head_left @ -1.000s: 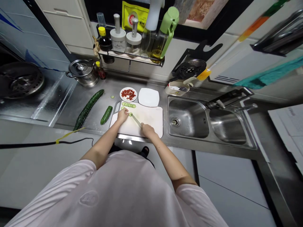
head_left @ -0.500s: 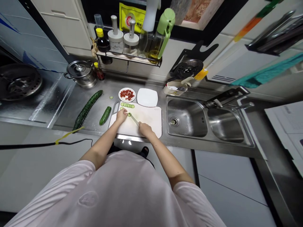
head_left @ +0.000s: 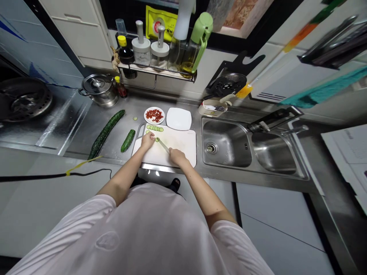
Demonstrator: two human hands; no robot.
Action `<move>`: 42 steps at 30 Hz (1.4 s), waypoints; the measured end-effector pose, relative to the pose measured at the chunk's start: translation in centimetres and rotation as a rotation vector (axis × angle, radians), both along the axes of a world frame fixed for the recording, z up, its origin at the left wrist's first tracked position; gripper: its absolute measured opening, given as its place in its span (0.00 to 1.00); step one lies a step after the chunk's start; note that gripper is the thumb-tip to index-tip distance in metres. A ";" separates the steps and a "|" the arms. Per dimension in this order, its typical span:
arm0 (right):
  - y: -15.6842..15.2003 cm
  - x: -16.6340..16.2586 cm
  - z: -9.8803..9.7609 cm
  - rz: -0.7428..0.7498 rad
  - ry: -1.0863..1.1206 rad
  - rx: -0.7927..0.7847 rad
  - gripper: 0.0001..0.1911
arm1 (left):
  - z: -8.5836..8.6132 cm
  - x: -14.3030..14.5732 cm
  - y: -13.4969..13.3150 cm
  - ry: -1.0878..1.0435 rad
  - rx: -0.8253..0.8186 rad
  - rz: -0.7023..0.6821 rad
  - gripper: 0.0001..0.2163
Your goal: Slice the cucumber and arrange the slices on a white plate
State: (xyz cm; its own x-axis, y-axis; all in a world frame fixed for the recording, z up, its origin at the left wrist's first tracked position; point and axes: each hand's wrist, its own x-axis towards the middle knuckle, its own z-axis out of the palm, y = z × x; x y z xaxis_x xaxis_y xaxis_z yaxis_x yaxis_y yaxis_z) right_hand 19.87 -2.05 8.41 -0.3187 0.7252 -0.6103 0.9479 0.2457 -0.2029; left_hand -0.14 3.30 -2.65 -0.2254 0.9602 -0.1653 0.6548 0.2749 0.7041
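My right hand [head_left: 177, 156] is closed round the handle of a knife [head_left: 164, 146], whose blade points up and left over the white cutting board [head_left: 182, 143]. By the blade's tip is a small green cucumber slice [head_left: 157, 139]; whether it rests on the blade or the board I cannot tell. Just left of it, my left hand [head_left: 147, 140] is over the board with its fingers curled together, and what they hold is too small to see. A row of cucumber slices [head_left: 155, 128] lies along the board's upper left edge, with another slice close to my left fingers.
Left of the board lie a cut cucumber piece [head_left: 127, 140] and a long cucumber [head_left: 106, 133]. Behind it stand a plate of chopped red pieces [head_left: 154, 115] and a white square plate [head_left: 179, 118]. A steel sink [head_left: 226, 142] is to the right, a lidded pot [head_left: 99, 89] at back left.
Almost nothing differs. The whole view has shifted very slightly, and both hands keep their places by the cucumber slice and the knife.
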 end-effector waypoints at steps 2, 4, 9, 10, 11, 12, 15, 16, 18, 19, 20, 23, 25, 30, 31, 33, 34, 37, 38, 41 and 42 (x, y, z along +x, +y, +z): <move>0.0 0.0 0.0 0.001 0.002 0.005 0.17 | -0.1 0.0 0.0 -0.001 -0.001 0.003 0.09; 0.1 -0.1 0.1 -0.002 0.000 0.006 0.17 | -0.2 0.0 0.0 -0.002 -0.002 -0.004 0.09; 0.1 -0.2 0.0 -0.003 -0.007 -0.003 0.17 | -0.3 -0.1 0.1 0.007 -0.006 -0.009 0.10; 0.1 -0.2 0.0 -0.003 -0.006 -0.001 0.17 | -0.3 -0.1 0.1 0.007 -0.006 -0.007 0.10; 0.1 -0.2 -0.1 -0.002 -0.006 -0.001 0.17 | -0.4 -0.1 0.1 0.006 -0.002 -0.007 0.10; 0.1 -0.1 -0.1 -0.003 -0.008 -0.002 0.17 | -0.4 -0.2 0.1 0.006 0.002 -0.010 0.10; 0.2 0.0 -0.3 -0.004 -0.006 -0.010 0.17 | -0.5 -0.2 0.1 0.007 0.004 -0.016 0.10; 0.2 0.0 -0.4 -0.008 -0.005 -0.010 0.17 | -0.5 -0.2 0.1 0.007 0.003 -0.017 0.10; 0.1 0.0 -0.4 -0.017 -0.007 -0.007 0.17 | -0.4 -0.2 0.1 0.007 0.001 -0.014 0.10; -0.1 0.0 -0.4 -0.019 -0.008 -0.005 0.17 | -0.3 -0.2 0.1 0.009 0.000 -0.012 0.10; -0.2 0.1 -0.4 -0.020 -0.009 -0.005 0.17 | -0.2 -0.2 0.1 0.013 -0.004 -0.013 0.10; -0.8 0.7 -0.4 -0.012 -0.013 -0.004 0.17 | 0.1 -0.1 0.1 0.023 -0.025 -0.017 0.10; -1.3 1.1 -0.3 -0.009 -0.022 -0.002 0.17 | 0.2 0.0 0.0 0.027 -0.032 -0.018 0.10; -1.9 1.7 -0.5 -0.018 -0.033 -0.009 0.16 | 0.4 0.0 0.0 0.034 -0.030 -0.012 0.10; -1.9 1.6 -0.5 -0.020 -0.033 -0.013 0.16 | 0.4 0.0 0.0 0.033 -0.033 -0.012 0.10; -1.7 1.5 -0.6 -0.018 -0.032 -0.013 0.16 | 0.4 0.0 0.0 0.030 -0.036 -0.012 0.10; -1.5 1.4 -0.6 -0.014 -0.029 -0.010 0.16 | 0.4 0.0 0.0 0.030 -0.037 -0.012 0.10; -1.0 0.8 -0.6 -0.013 -0.016 -0.003 0.16 | 0.3 0.0 0.0 0.032 -0.032 -0.016 0.10; -0.8 0.6 -0.6 -0.016 -0.012 -0.006 0.16 | 0.2 -0.1 0.0 0.034 -0.030 -0.016 0.10; -0.3 0.0 -0.6 -0.026 -0.005 -0.013 0.16 | 0.1 -0.1 0.0 0.035 -0.031 -0.016 0.09; -0.2 -0.1 -0.6 -0.028 -0.005 -0.012 0.16 | 0.1 -0.1 0.0 0.033 -0.032 -0.017 0.09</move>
State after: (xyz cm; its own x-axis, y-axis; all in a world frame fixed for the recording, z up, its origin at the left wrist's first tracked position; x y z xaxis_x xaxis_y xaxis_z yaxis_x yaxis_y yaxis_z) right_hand 19.79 -2.23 7.85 -0.2952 0.7261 -0.6210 0.9554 0.2168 -0.2008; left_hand -0.22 3.32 -2.53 -0.2150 0.9582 -0.1887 0.6825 0.2856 0.6727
